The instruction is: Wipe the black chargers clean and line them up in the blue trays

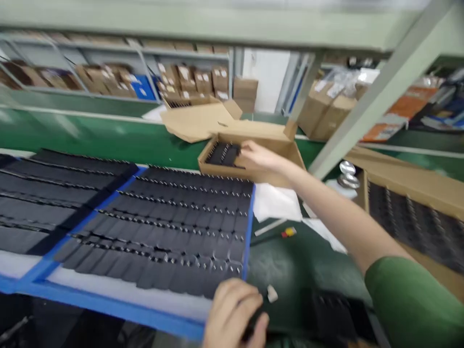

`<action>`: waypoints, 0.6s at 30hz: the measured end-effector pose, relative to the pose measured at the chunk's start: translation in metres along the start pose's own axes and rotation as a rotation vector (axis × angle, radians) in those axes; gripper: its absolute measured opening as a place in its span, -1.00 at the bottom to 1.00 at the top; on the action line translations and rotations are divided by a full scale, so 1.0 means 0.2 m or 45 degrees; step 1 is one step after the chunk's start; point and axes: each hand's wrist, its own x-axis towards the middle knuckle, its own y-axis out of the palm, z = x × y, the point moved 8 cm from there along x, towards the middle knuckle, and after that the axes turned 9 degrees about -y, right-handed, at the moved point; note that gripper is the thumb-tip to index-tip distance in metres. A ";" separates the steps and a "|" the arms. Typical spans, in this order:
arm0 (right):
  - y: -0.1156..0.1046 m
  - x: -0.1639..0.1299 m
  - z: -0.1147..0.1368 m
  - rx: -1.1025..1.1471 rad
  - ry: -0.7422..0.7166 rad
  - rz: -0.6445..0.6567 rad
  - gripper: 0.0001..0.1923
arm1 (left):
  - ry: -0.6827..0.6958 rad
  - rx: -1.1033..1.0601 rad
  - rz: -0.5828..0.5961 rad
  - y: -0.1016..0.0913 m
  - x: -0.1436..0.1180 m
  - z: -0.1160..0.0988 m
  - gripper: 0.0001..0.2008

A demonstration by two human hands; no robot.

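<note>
My right hand (255,153) reaches into an open cardboard box (221,169) at the centre. Its fingers pinch the edge of a black flat piece (236,149) beside rows of similar pieces with shiny metal tips (220,153); blur hides the exact grip. Near the bottom edge, my left hand (232,311) is closed around a small black piece (253,325), mostly hidden by the fingers. Just beyond it lies a blue-framed tray (250,232), where black flat pieces (181,208) overlap in rows over a white sheet.
Another blue-edged tray section with black pieces (43,193) lies left. A second cardboard box (366,195) of black pieces stands right. White sheets (277,203), a red-yellow item (289,232) and black pieces (337,314) lie on the green table. A slanted post (373,92) rises right.
</note>
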 end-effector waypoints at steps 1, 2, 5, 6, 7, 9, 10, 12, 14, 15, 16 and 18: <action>-0.05 -0.09 0.02 0.042 -0.014 -0.034 -0.53 | 0.009 -0.014 0.021 0.00 0.00 -0.01 -0.71; -0.09 -0.20 0.04 0.081 -0.035 -0.019 -0.26 | 0.021 -0.004 0.043 0.01 0.00 -0.02 -0.72; -0.23 -0.65 0.17 0.151 -0.166 -0.098 -0.47 | 0.066 0.157 0.213 0.09 0.00 -0.07 -0.75; -0.26 -0.83 0.22 0.145 -0.229 -0.123 -0.48 | 0.086 0.241 0.280 0.13 -0.01 -0.09 -0.77; -0.28 -1.03 0.25 0.117 -0.250 -0.143 -0.47 | 0.114 0.327 0.334 0.17 -0.02 -0.11 -0.78; -0.29 -1.41 0.25 0.046 -0.207 -0.209 -0.45 | 0.167 0.485 0.376 0.24 -0.04 -0.14 -0.83; -0.29 -1.58 0.22 0.039 -0.176 -0.267 -0.43 | 0.184 0.558 0.381 0.28 -0.04 -0.16 -0.85; -0.27 -1.89 0.14 0.100 -0.085 -0.440 -0.40 | 0.200 0.676 0.409 0.34 -0.05 -0.16 -0.87; -0.24 -2.13 0.04 0.185 0.056 -0.625 -0.40 | 0.182 0.762 0.438 0.39 -0.06 -0.16 -0.87; -0.22 -2.24 0.00 0.230 0.142 -0.718 -0.40 | 0.167 0.789 0.445 0.41 -0.05 -0.15 -0.86; -0.21 -2.33 -0.04 0.276 0.224 -0.813 -0.40 | 0.150 0.808 0.448 0.42 -0.05 -0.15 -0.85; -0.18 -2.51 -0.08 0.343 0.323 -1.015 -0.41 | 0.122 0.832 0.459 0.45 -0.04 -0.13 -0.83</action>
